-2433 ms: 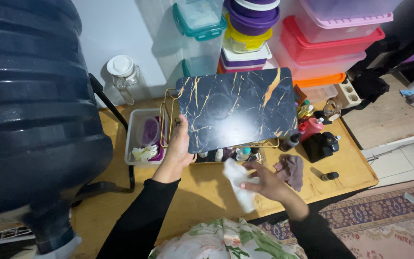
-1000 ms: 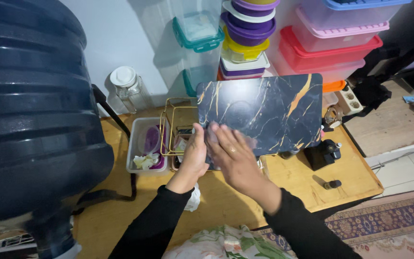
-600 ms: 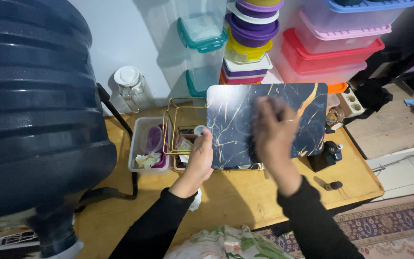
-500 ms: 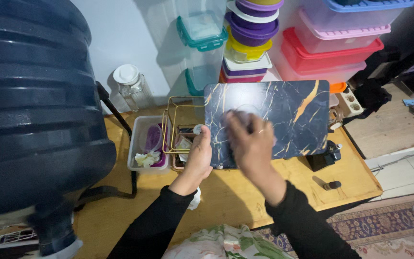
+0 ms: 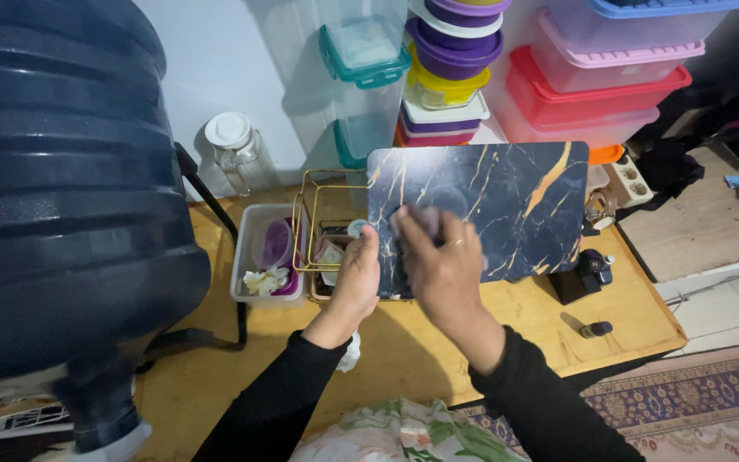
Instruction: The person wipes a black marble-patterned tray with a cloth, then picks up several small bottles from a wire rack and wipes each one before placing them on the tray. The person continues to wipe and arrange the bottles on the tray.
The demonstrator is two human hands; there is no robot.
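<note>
the left hand [image 5: 357,278] grips the near left edge of a dark marble-patterned board [image 5: 506,205], thumb on top and fingers curled under it, holding it tilted above the wooden table [image 5: 404,342]. the board is black with gold and white veins, and it hangs over a gold wire rack [image 5: 322,218] whose left half shows beyond the board's edge. the right hand [image 5: 442,269] lies flat on the board's near left part, palm down, fingers spread and pressed to the surface just beside the left hand; a ring shows on one finger. something pale and greyish sits under the fingertips, too blurred to tell whether it is a cloth or only a smear of motion, so i cannot tell if that hand is grasping anything.

left of the rack stands a clear plastic tub [image 5: 254,257] holding a purple piece and some pale crumpled bits. farther left and far against the wall is a glass jar with a white lid [image 5: 234,150]. a big dark blue water jug [image 5: 62,197] fills the left side of the view. below the left wrist a white crumpled tissue [image 5: 350,352] lies on the table.

far behind the board, stacked plastic containers [image 5: 596,81] in teal, purple, yellow, red and pink rise along the wall. right of the board sit a black bottle-like object [image 5: 579,274] and, nearer, a small dark vial [image 5: 596,328] lying on its side. a patterned rug [image 5: 694,411] covers the floor at the near right.
</note>
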